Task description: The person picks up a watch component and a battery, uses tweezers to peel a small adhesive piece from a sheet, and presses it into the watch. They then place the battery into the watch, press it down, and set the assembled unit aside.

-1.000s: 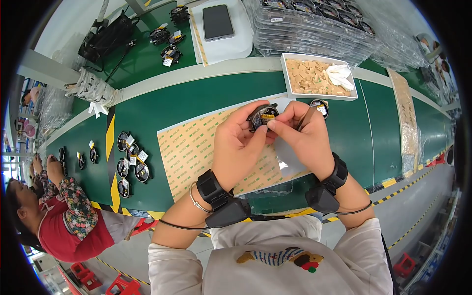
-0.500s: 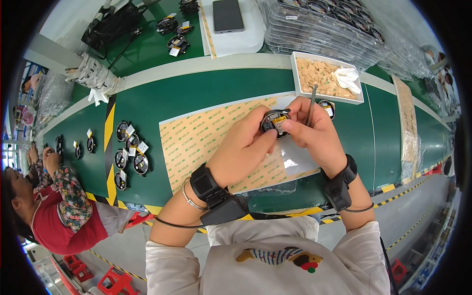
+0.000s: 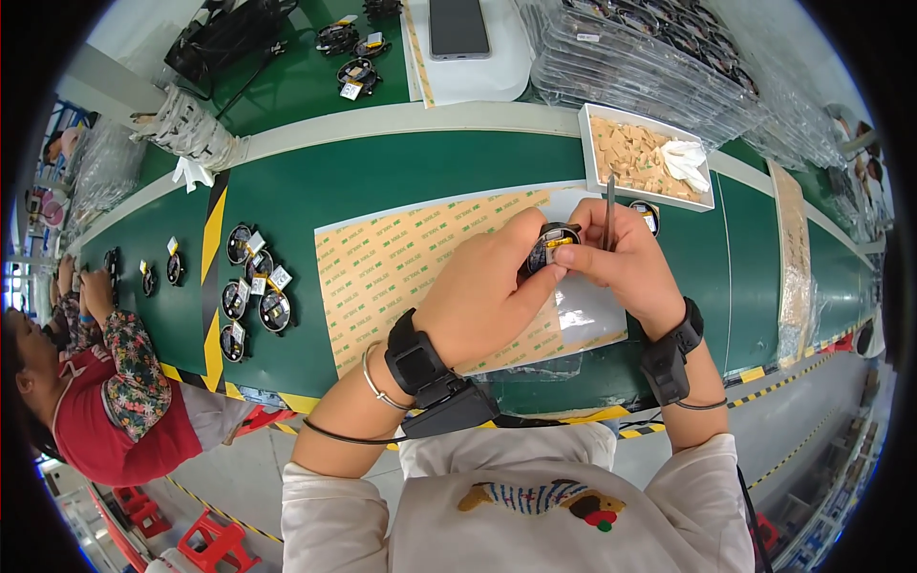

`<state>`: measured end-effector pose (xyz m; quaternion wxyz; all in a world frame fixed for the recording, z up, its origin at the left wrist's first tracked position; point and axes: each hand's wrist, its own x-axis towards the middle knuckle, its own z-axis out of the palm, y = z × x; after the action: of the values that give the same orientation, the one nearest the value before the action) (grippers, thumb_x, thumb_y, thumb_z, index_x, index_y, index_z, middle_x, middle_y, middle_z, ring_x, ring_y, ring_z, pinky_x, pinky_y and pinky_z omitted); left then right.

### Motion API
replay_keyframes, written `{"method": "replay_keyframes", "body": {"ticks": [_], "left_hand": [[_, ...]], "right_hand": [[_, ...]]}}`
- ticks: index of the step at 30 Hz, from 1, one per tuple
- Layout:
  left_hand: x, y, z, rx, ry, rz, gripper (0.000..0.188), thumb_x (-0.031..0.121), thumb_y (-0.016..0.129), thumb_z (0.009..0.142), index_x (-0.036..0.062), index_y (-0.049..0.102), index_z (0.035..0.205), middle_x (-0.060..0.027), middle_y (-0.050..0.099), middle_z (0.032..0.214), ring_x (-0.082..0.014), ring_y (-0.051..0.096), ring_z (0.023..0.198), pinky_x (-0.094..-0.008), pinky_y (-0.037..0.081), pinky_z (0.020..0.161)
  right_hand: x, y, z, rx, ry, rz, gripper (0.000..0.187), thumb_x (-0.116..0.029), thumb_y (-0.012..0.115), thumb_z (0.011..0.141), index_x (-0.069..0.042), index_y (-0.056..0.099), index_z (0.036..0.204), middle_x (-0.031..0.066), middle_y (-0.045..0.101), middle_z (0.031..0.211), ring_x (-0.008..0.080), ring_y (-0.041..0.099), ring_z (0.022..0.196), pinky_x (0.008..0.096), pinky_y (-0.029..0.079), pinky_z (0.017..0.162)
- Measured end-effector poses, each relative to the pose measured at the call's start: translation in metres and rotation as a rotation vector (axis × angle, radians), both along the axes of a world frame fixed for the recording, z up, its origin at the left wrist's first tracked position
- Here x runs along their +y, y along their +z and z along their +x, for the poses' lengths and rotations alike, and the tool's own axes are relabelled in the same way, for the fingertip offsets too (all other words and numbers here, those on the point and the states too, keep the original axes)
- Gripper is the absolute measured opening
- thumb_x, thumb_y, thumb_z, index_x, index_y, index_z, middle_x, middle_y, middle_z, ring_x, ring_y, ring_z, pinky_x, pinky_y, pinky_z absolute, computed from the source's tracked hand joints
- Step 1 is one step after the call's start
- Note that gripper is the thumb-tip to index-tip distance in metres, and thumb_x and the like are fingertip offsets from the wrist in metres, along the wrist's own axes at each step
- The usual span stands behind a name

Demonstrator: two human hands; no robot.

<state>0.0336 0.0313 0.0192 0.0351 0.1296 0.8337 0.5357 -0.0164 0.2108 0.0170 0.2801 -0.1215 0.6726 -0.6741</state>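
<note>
In my left hand (image 3: pixel 482 282) is a small round black electronic module (image 3: pixel 548 246) with a yellow strip and a pale part on its face. The fingers wrap its left side, with the thumb along its lower edge. My right hand (image 3: pixel 635 272) meets it from the right, the thumb pressing near the yellow strip. Slim metal tweezers (image 3: pixel 609 202) stand up between that hand's fingers. Below both hands lies a tan sheet of adhesive backing (image 3: pixel 382 272) with green print. Another round module (image 3: pixel 646 216) rests just beyond the right hand.
A white box (image 3: pixel 709 202) of small tan pieces and a white tissue stands beyond my hands. Several modules (image 3: pixel 274 310) lie to the left. Stacked clear trays (image 3: pixel 611 76) and a phone (image 3: pixel 458 29) are at the back. A co-worker (image 3: pixel 105 411) sits at left.
The module has tilted up and shifted slightly right in my fingers. My left hand now covers more of its left side. The whole view has shifted a little.
</note>
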Motion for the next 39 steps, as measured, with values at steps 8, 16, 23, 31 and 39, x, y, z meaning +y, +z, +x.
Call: {"method": "replay_keyframes", "body": {"ticks": [8,16,23,31,39], "left_hand": [[-0.007,0.002,0.001,-0.080,-0.044,0.066,0.024,0.015,0.062,0.081,0.0009,0.042,0.082,-0.0147,0.050,0.059,-0.0337,0.052,0.057,-0.0390,0.037,0.050],[-0.010,0.004,0.004,-0.112,-0.143,0.196,0.022,0.015,0.063,0.080,0.0008,0.047,0.082,-0.0130,0.050,0.064,-0.0274,0.050,0.057,-0.0358,0.038,0.052],[-0.014,0.001,0.004,-0.207,-0.139,0.238,0.018,0.008,0.061,0.084,-0.0003,0.051,0.096,-0.0026,0.047,0.073,-0.0083,0.042,0.062,-0.0234,0.038,0.055],[-0.010,0.004,0.006,-0.223,-0.197,0.362,0.015,0.007,0.060,0.083,0.0004,0.053,0.095,-0.0028,0.050,0.074,-0.0073,0.043,0.063,-0.0238,0.038,0.054],[-0.003,-0.003,0.002,-0.072,-0.029,0.109,0.015,0.010,0.061,0.082,0.0018,0.055,0.093,-0.0056,0.051,0.066,-0.0131,0.046,0.058,-0.0268,0.039,0.054]], "right_hand": [[-0.001,0.005,0.009,-0.002,0.042,0.030,0.016,-0.012,0.067,0.080,-0.005,0.053,0.079,-0.0013,0.059,0.070,0.0005,0.049,0.058,0.0151,0.030,0.046],[0.004,0.016,0.013,-0.005,0.110,0.090,0.017,-0.014,0.065,0.082,-0.005,0.052,0.079,-0.0034,0.054,0.067,0.0010,0.047,0.058,0.0157,0.032,0.048],[-0.001,0.006,0.022,0.129,0.034,0.135,0.016,-0.013,0.063,0.084,-0.004,0.052,0.079,-0.0031,0.052,0.066,0.0021,0.045,0.059,0.0174,0.035,0.052],[0.001,0.010,0.024,0.076,0.085,0.131,0.021,-0.015,0.059,0.086,-0.003,0.051,0.071,-0.0030,0.051,0.065,0.0035,0.044,0.057,0.0184,0.035,0.052],[-0.006,-0.003,0.016,0.123,-0.030,0.133,0.024,-0.013,0.062,0.084,-0.002,0.049,0.067,-0.0049,0.041,0.059,0.0034,0.035,0.055,0.0217,0.028,0.049]]}}
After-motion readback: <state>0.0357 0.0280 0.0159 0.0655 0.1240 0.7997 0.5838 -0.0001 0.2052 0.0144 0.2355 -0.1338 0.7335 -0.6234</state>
